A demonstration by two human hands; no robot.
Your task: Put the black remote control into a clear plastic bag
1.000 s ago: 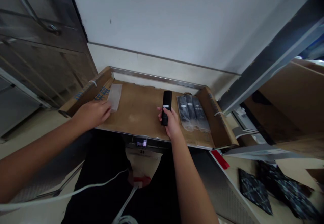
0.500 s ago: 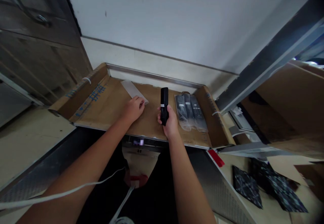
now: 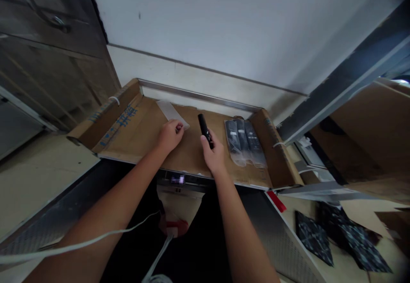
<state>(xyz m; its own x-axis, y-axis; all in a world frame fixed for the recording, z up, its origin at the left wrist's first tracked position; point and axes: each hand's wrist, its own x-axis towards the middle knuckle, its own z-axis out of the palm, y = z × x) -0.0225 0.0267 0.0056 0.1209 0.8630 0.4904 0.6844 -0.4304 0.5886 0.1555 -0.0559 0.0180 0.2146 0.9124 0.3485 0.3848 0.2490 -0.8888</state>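
Your right hand point(image 3: 214, 153) holds the near end of a black remote control point(image 3: 203, 125) in wrapped fingers, above the middle of the tabletop point(image 3: 144, 135); expect it light, stiff and smooth, best held by its long sides. Your left hand point(image 3: 169, 137) curls at a plastic sleeve point(image 3: 167, 110) near the back edge, likely limp and slippery; I cannot tell whether its fingers pinch it.

Dim cool light, soft shadow on rt of wall point(image 3: 205, 27), edges warped, top-rt corner v. dark
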